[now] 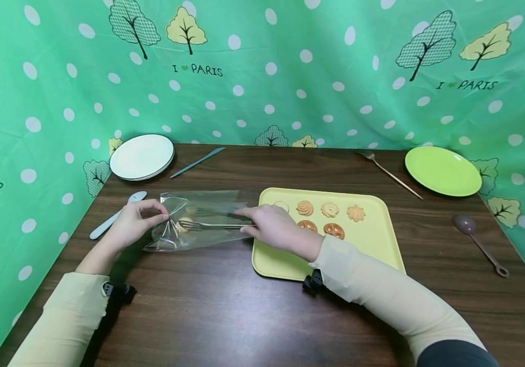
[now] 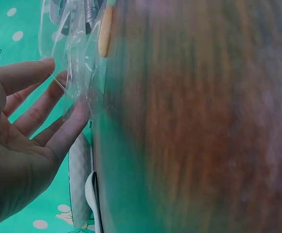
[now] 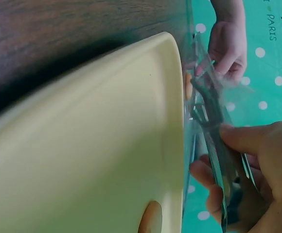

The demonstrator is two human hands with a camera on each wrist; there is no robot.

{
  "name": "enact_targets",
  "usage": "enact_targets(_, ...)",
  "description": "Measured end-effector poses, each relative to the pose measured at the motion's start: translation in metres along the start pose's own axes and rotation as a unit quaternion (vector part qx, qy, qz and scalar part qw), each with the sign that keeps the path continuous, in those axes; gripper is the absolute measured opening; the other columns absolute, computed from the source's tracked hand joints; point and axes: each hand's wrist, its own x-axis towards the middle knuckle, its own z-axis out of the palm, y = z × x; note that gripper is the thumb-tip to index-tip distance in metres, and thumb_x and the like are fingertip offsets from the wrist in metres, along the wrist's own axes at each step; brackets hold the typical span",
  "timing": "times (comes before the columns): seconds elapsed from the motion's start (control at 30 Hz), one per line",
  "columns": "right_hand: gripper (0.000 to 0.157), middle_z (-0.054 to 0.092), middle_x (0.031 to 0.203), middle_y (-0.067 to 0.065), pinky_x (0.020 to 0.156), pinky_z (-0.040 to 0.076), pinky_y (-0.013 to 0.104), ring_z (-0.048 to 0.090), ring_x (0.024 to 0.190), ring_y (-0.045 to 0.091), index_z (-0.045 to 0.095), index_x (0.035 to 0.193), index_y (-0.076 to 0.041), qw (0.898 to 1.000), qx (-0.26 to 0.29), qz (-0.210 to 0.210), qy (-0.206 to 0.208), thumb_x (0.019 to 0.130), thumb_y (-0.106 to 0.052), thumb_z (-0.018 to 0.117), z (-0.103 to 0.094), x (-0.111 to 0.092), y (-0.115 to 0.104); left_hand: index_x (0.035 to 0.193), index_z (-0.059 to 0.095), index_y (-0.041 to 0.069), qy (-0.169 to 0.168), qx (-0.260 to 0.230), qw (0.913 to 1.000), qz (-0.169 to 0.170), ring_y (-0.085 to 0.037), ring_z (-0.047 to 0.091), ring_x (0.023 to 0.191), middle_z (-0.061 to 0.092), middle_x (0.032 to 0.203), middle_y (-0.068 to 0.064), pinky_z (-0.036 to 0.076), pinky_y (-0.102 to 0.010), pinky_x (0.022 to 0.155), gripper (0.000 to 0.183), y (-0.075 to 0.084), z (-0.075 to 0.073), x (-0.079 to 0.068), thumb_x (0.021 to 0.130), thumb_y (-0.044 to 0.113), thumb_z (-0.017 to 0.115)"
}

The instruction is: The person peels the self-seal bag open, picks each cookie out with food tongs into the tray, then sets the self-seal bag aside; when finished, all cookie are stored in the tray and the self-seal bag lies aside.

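A clear plastic bag [image 1: 221,239] lies across the table's left middle, with a round cookie [image 1: 182,225] inside near its left end. My left hand [image 1: 136,219] pinches the film at that end between thumb and fingertips, drawing it into creases. From the right, my right hand [image 1: 276,227] grips metal tongs [image 1: 216,225], whose fork-like tips reach into the bag beside the cookie. In the right wrist view the thumb presses one arm of the tongs [image 3: 214,141], with fingers on the other side. Beneath the right forearm is a yellow tray [image 1: 386,224] bearing several cookies [image 1: 330,209].
Left of the bag lies a light blue spoon [image 1: 106,224]. A white plate [image 1: 142,157] and a blue knife [image 1: 198,162] are at the back left. At the right are a copper fork [image 1: 395,177], a green plate [image 1: 443,171] and a brown spoon [image 1: 482,247].
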Motion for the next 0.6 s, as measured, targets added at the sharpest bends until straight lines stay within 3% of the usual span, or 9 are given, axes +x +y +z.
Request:
enact_targets(0.13, 0.045, 0.072, 0.095, 0.002, 0.055, 0.041, 0.033, 0.055, 0.062, 0.011, 0.056, 0.132, -0.021, 1.0, 0.006, -0.004, 0.008, 0.09, -0.034, 0.064, 0.0, 0.0, 0.0, 0.092, 0.067, 0.015, -0.002, -0.001, 1.0, -0.003, -0.02, 0.061, 0.08, 0.065, 0.091, -0.005, 0.048, -0.028, 0.065, 0.007, 0.0, 0.0, 0.0, 0.089, 0.022, 0.067)
enact_targets(0.27, 0.046, 0.069, 0.111, 0.001, 0.05, 0.037, 0.027, 0.052, 0.058, 0.007, 0.056, 0.132, -0.02, 1.0, 0.02, -0.014, -0.008, 0.09, -0.036, 0.064, 0.0, 0.003, 0.0, 0.092, 0.068, 0.015, -0.006, -0.002, 0.9999, -0.011, -0.021, 0.061, 0.079, 0.066, 0.091, -0.005, 0.048, -0.028, 0.067, 0.009, 0.0, 0.001, 0.001, 0.089, 0.023, 0.067)
enact_targets(0.47, 0.044, 0.066, 0.119, 0.0, 0.059, 0.048, 0.031, 0.065, 0.08, 0.01, 0.056, 0.131, -0.017, 0.999, -0.012, -0.038, -0.011, 0.091, -0.035, 0.063, 0.003, 0.008, -0.006, 0.093, 0.067, 0.015, -0.009, -0.001, 0.9998, -0.017, -0.018, 0.06, 0.078, 0.065, 0.089, -0.006, 0.047, -0.028, 0.069, 0.009, 0.002, 0.001, 0.001, 0.089, 0.023, 0.067)
enact_targets(0.6, 0.04, 0.068, 0.115, 0.001, 0.056, 0.048, 0.033, 0.066, 0.08, 0.013, 0.058, 0.129, -0.017, 0.999, -0.024, -0.043, -0.008, 0.092, -0.032, 0.062, 0.004, 0.008, -0.01, 0.093, 0.068, 0.015, -0.005, 0.005, 0.9999, -0.014, -0.017, 0.058, 0.08, 0.066, 0.091, -0.004, 0.047, -0.029, 0.068, 0.009, 0.003, 0.001, 0.001, 0.089, 0.024, 0.068)
